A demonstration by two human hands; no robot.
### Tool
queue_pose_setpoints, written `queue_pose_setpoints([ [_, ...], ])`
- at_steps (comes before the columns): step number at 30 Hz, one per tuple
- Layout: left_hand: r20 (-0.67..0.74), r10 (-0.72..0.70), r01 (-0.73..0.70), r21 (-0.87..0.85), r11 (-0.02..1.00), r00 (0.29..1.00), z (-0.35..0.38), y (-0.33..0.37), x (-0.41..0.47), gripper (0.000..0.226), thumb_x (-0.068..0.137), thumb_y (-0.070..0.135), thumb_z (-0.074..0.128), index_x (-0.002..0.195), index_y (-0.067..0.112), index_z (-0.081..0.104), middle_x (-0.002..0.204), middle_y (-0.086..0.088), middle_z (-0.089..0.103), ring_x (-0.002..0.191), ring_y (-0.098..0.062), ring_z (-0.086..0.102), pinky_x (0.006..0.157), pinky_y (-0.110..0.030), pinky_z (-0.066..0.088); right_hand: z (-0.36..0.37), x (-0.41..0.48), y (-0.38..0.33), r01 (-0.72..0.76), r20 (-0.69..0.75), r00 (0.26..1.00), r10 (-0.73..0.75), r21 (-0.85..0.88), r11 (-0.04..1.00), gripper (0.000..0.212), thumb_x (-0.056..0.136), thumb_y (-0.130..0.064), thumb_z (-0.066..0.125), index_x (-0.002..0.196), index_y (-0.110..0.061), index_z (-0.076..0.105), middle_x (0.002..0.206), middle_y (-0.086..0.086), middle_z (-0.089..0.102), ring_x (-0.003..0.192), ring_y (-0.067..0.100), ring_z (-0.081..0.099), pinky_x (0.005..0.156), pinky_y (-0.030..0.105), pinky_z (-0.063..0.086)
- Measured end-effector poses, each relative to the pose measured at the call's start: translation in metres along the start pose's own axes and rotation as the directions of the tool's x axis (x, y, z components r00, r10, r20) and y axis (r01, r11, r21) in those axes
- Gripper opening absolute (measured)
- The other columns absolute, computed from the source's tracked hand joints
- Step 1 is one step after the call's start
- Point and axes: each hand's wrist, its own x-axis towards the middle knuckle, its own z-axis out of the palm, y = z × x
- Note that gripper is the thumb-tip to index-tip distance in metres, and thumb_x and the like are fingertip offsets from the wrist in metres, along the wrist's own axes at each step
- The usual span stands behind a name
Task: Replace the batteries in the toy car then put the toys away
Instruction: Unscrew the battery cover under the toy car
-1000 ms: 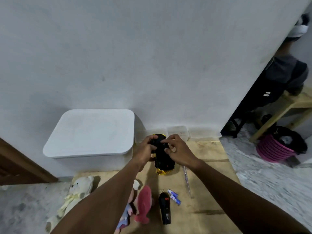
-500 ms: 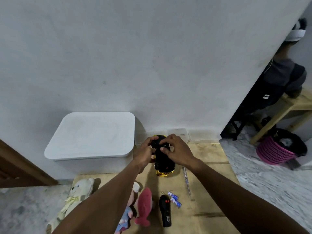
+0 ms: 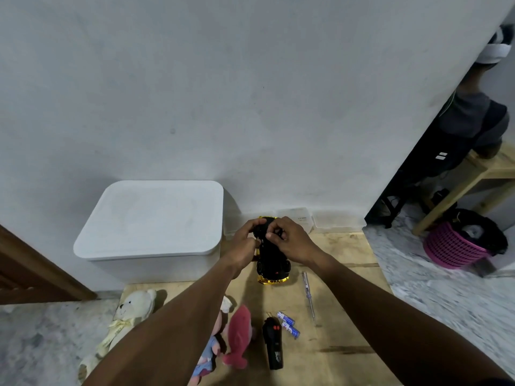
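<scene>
A gold toy car (image 3: 272,263) lies upside down on the wooden board, its black underside facing up. My left hand (image 3: 245,245) grips the car's left side near its far end. My right hand (image 3: 289,240) rests fingertips on the underside at the far end; what the fingers pinch is hidden. Two blue-and-white batteries (image 3: 288,324) lie on the board nearer me, beside a black remote control (image 3: 273,345). A thin screwdriver (image 3: 308,293) lies to the right of the car.
A white lidded storage box (image 3: 152,218) stands left of the car against the wall. A cream teddy bear (image 3: 126,313), a pink plush (image 3: 239,337) and a doll (image 3: 209,355) lie at the lower left. A person sits at the far right by a pink basket (image 3: 451,246).
The hands stay at the car's far end, with the right fingers shifting slightly on the underside. The view has tilted a little; the car has not moved.
</scene>
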Motion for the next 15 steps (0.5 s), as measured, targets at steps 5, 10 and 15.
queue_pose_setpoints([
  [5, -0.009, 0.002, -0.002, -0.003, 1.000, 1.000, 0.001, -0.001, -0.001, 0.064, 0.084, -0.013, 0.038, 0.112, 0.039, 0.062, 0.118, 0.009, 0.059, 0.100, -0.013, 0.061, 0.059, -0.021, 0.055, 0.002, 0.003, 0.002, 0.004, -0.010, 1.000, -0.004, -0.026, 1.000, 0.001, 0.095, -0.019, 0.064, 0.094, -0.020, 0.063, 0.097, -0.001, 0.055, 0.078, 0.000, 0.049, 0.074, 0.022, 0.038],
  [10, -0.006, -0.011, 0.011, 0.019, 1.000, 1.000, -0.002, -0.001, -0.002, 0.063, 0.085, -0.014, 0.036, 0.119, 0.033, 0.061, 0.122, 0.001, 0.057, 0.103, -0.017, 0.060, 0.062, -0.027, 0.056, 0.004, 0.001, 0.005, -0.024, -0.015, 1.000, 0.024, 0.029, 0.999, 0.011, 0.096, -0.013, 0.062, 0.101, -0.019, 0.069, 0.105, 0.002, 0.058, 0.089, 0.012, 0.055, 0.077, 0.020, 0.042],
  [15, -0.033, -0.059, 0.061, 0.077, 0.995, 0.998, -0.005, -0.004, -0.002, 0.060, 0.090, -0.011, 0.030, 0.118, 0.026, 0.067, 0.124, -0.007, 0.057, 0.109, -0.027, 0.057, 0.077, -0.041, 0.057, 0.000, -0.013, 0.023, -0.052, -0.236, 0.968, 0.084, 0.140, 0.989, 0.015, 0.096, -0.007, 0.060, 0.102, -0.015, 0.071, 0.102, -0.005, 0.066, 0.089, 0.009, 0.061, 0.071, 0.006, 0.043],
])
